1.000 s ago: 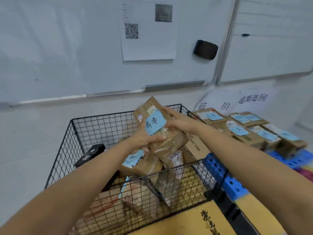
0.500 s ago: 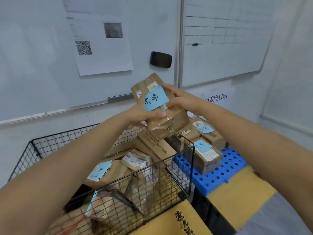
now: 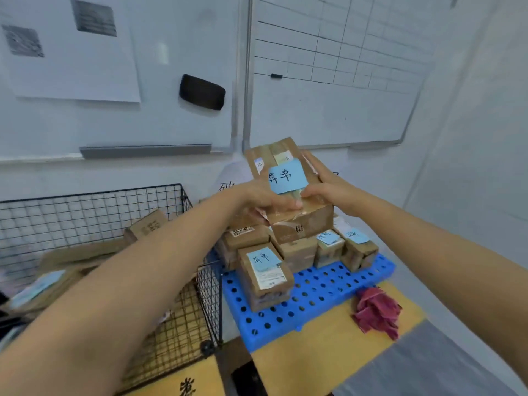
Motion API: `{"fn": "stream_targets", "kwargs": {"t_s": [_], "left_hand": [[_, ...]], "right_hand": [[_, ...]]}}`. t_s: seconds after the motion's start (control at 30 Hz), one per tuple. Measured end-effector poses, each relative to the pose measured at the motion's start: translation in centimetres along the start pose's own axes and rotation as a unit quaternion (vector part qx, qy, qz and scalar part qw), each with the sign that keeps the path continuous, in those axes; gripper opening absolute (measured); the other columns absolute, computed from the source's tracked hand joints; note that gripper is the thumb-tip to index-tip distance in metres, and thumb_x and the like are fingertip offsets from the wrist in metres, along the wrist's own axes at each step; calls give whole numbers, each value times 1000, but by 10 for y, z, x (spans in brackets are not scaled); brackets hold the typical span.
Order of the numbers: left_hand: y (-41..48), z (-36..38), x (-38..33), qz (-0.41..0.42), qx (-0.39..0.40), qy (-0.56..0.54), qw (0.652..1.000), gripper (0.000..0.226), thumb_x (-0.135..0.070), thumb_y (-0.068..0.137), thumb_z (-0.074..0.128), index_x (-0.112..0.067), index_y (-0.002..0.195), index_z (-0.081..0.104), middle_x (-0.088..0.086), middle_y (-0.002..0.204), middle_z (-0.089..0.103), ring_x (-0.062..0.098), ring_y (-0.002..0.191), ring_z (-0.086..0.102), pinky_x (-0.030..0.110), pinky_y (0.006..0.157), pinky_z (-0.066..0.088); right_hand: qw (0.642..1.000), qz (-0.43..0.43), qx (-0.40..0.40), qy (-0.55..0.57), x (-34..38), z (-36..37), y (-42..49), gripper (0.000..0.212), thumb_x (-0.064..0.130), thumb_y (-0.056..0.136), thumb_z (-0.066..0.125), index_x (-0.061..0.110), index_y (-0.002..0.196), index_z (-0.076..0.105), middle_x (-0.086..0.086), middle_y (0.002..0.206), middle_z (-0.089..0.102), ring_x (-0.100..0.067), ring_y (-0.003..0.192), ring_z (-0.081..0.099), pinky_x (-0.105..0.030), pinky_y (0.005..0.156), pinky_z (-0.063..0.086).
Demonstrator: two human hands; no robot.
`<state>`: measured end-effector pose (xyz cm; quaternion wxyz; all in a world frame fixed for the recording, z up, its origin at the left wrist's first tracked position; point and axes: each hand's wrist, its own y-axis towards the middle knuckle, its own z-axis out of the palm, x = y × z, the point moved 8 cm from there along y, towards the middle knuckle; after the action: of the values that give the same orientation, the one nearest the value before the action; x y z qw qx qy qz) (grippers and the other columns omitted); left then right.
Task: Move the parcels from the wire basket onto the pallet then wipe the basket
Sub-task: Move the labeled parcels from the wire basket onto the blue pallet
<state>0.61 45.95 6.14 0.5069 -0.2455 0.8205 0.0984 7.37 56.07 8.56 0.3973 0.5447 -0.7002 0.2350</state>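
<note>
A brown cardboard parcel with a blue handwritten label is held in both hands above the stack on the blue perforated pallet. My left hand grips its near left edge, and my right hand grips its right side. Several labelled parcels stand on the pallet below. The black wire basket is at the left, with several brown parcels lying inside it, partly hidden by my left forearm.
A crumpled red cloth lies on the yellow surface right of the pallet's front edge. Two whiteboards line the wall behind, with a black eraser and a printed sheet. A white wall closes the right side.
Both hands have carried the parcel rightward, out of the basket and over the pallet stack. The view has swung right, so the basket now sits at the left.
</note>
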Motion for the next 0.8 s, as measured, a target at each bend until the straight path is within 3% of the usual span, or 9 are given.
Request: {"fn": "stream_targets", "kwargs": {"t_s": [0.1, 0.23, 0.4, 0.47, 0.53, 0.6, 0.67, 0.73, 0.8], "left_hand": [[23, 17, 10, -34, -7, -15, 999, 69, -31, 72, 78, -31, 117, 26, -6, 108, 51, 19, 102, 56, 32, 63, 55], [51, 31, 25, -64, -6, 11, 998, 55, -28, 75, 76, -32, 105, 30, -4, 109, 47, 20, 113, 52, 36, 75, 56], [91, 37, 52, -102, -1, -23, 995, 81, -25, 72, 80, -26, 130, 23, -1, 120, 47, 21, 105, 55, 34, 60, 58], [106, 37, 63, -101, -6, -23, 995, 71, -25, 72, 80, -30, 122, 31, -2, 120, 48, 20, 106, 55, 34, 59, 58], [121, 38, 72, -92, -11, -19, 996, 57, -29, 69, 81, -37, 107, 39, -5, 119, 51, 19, 110, 54, 36, 64, 58], [134, 39, 82, -85, -18, 2, 996, 71, -42, 60, 85, -35, 114, 39, -9, 117, 52, 17, 113, 53, 37, 69, 59], [144, 37, 90, -88, -38, 3, 995, 90, -45, 57, 86, -30, 127, 31, -12, 115, 50, 14, 111, 52, 30, 63, 57], [155, 36, 101, -96, -56, -5, 994, 98, -42, 55, 86, -29, 132, 26, -11, 118, 49, 14, 113, 51, 28, 64, 55], [167, 32, 114, -109, -83, -9, 991, 113, -53, 41, 86, -30, 133, 25, -9, 122, 50, 14, 113, 52, 32, 71, 57]], "right_hand": [[1000, -4, 24, 3, -27, -5, 6, 82, 15, 74, 59, 52, 137, 21, 21, 138, 39, -7, 124, 41, -27, 97, 43], [999, 23, 32, 14, -73, -7, 25, 87, 35, 58, 62, 61, 132, 26, 15, 147, 34, -12, 130, 38, -39, 106, 38], [998, 40, 51, 23, -109, -5, 55, 86, 31, 65, 60, 57, 137, 20, 17, 147, 29, -7, 130, 33, -25, 93, 39], [998, 50, 45, 7, -123, -6, 68, 83, 27, 73, 62, 52, 140, 20, 18, 138, 37, -11, 129, 34, -22, 87, 41], [997, 59, 40, 10, -136, -7, 79, 77, 14, 83, 59, 46, 141, 20, 13, 133, 42, -15, 126, 38, -27, 91, 43], [997, 66, 50, 10, -148, -4, 89, 76, 10, 86, 56, 46, 142, 19, 7, 137, 41, -15, 124, 40, -30, 97, 41], [995, 68, 65, 9, -161, 1, 99, 78, 12, 85, 57, 50, 141, 18, 10, 137, 40, -11, 121, 40, -29, 98, 40], [995, 72, 75, 10, -173, 4, 112, 76, 14, 86, 58, 51, 140, 19, 13, 135, 39, -8, 119, 39, -27, 96, 39], [994, 65, 83, 9, -183, 5, 129, 72, 14, 86, 57, 46, 141, 22, 10, 136, 41, -9, 117, 41, -23, 90, 39]]}}
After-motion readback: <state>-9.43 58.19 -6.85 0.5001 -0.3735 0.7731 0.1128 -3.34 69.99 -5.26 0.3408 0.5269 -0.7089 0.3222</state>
